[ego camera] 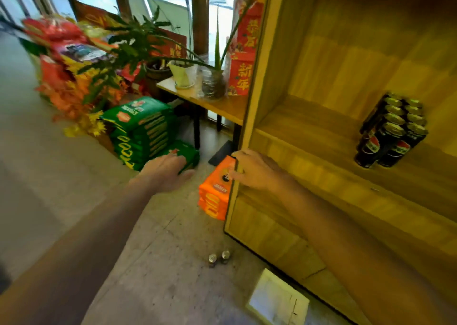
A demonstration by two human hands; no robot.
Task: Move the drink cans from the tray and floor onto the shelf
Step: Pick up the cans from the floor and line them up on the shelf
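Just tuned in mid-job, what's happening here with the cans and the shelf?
A person is stocking dark cola cans onto a wooden shelf; a cluster already stands there in two rows. Both hands are empty: the right hand is at the shelf's front edge, the left hand reaches out open over the floor. Two cans are still standing on the floor by the shelf's base, with a white tray lying nearby, apparently bare.
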